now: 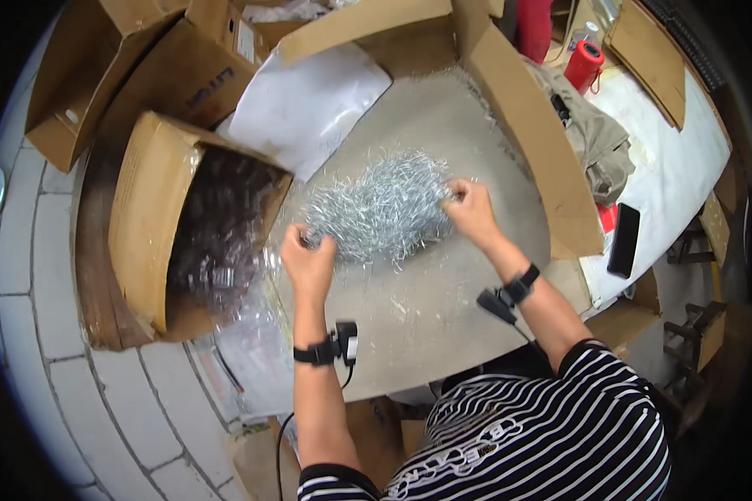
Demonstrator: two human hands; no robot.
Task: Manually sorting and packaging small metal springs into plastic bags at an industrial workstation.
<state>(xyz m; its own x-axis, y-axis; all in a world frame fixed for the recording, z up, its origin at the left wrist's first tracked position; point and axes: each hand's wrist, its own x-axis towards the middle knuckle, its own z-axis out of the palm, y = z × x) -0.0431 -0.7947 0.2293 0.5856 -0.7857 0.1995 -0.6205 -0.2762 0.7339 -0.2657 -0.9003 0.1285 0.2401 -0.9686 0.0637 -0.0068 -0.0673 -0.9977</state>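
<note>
A fluffy bundle of silver tinsel [384, 204] stretches between my two hands above the grey-beige work surface [426, 326]. My left hand [309, 260] pinches its left end, thumb and fingers closed together. At the right end, my right hand [474, 215] grips the tinsel with bent fingers. Both wrists wear black straps with small devices attached. Loose silver strands hang below the bundle, and small flecks lie on the surface.
An open cardboard box [146, 225] with clear plastic packaging [226, 225] stands left. A white sheet [301, 104] lies behind. Cardboard walls [535, 125] border the surface. On the right are a black phone [624, 240], a red cylindrical speaker [584, 65] and beige cloth [597, 142].
</note>
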